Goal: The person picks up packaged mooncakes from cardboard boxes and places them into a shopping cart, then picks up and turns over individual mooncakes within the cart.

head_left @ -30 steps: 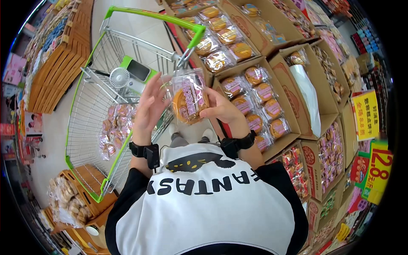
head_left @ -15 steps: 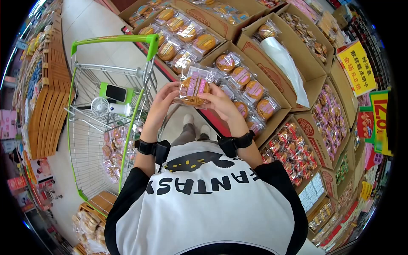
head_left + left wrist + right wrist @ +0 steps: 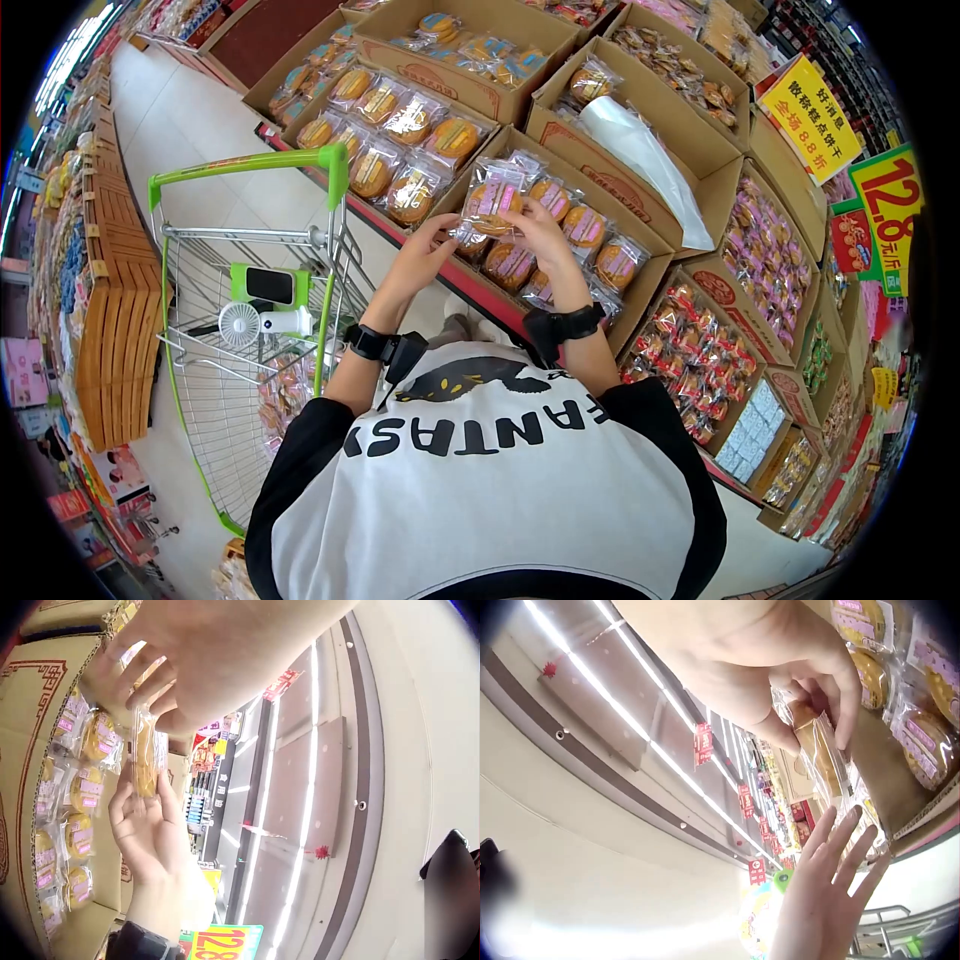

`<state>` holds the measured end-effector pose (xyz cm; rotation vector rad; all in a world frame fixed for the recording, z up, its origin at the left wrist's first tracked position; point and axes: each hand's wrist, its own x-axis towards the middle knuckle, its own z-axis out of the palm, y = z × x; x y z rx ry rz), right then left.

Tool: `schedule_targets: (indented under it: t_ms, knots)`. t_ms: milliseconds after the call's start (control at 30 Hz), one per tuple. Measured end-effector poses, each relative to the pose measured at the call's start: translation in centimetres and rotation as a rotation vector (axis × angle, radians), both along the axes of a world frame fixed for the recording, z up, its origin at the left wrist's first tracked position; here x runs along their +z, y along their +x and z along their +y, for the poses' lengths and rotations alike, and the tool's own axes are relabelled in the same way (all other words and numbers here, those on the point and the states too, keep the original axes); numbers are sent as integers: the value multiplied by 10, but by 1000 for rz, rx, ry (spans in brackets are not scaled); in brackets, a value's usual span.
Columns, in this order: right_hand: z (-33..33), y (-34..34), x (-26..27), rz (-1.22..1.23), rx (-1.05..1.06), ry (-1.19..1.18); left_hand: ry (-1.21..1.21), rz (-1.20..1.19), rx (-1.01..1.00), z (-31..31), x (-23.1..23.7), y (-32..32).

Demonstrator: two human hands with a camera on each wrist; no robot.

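Note:
A clear-wrapped round pastry with a pink-printed label [image 3: 492,200] is held over an open carton of similar packs [image 3: 583,226]. The right hand [image 3: 543,238] pinches its edge between thumb and fingers; the right wrist view shows this hand [image 3: 757,664] gripping the wrapped pastry [image 3: 817,754] from above. Beside the pack's other edge is the left hand [image 3: 422,262], fingers extended and spread. In the right wrist view the left hand [image 3: 821,896] lies close under the wrapper, its fingers fairly straight; whether they touch it I cannot tell.
A green-handled shopping cart [image 3: 250,162] stands at the left, holding a phone [image 3: 270,286], a small white fan [image 3: 239,324] and a bag of packs. Cartons of wrapped snacks line the right, one with a white plastic bag [image 3: 645,165]. Wooden shelving [image 3: 120,320] is at far left.
The view has shifted towards the cartons, and the cart sits farther left and lower. Both hands and the pack have moved over the carton. The left hand's fingers have come away from the pack's front.

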<state>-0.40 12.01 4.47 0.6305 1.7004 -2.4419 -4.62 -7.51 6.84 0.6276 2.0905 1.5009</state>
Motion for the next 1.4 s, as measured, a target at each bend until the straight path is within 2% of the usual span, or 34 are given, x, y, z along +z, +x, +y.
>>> schedule_targets:
  t_ms: [167,267,333,433,633,767,1033,1167,1200,1233,1300,1400]
  knots:
    - [13,-9,-11,-79,-147,70,41,213,-127,12,-21,-19]
    - [21,-17,-30,-83,-188,95,34,155,-206,20,-20,-28]
    - [21,-21,-25,-71,-202,85,30,141,-221,26,-28,-34]
    - [19,-27,-22,-87,-251,57,27,258,-273,35,-30,-40]
    - [24,-44,-55,-49,-252,38,-37,346,-288,51,-45,-47]
    - [24,-52,-66,-57,-282,83,9,354,-317,60,-49,-50]
    - [25,-59,-95,-30,-300,78,-177,508,-343,73,-64,-52]
    - [24,-62,-117,-15,-341,307,-259,575,-344,77,-72,-55]
    - [22,-61,-112,3,-373,404,-270,566,-340,78,-74,-56]
    - [21,-60,-108,-1,-375,402,-282,557,-337,79,-76,-57]
    - [20,-54,-92,20,-353,624,-324,572,-347,81,-76,-57]
    - [23,-47,-67,-46,-285,693,-382,582,-361,83,-74,-57]
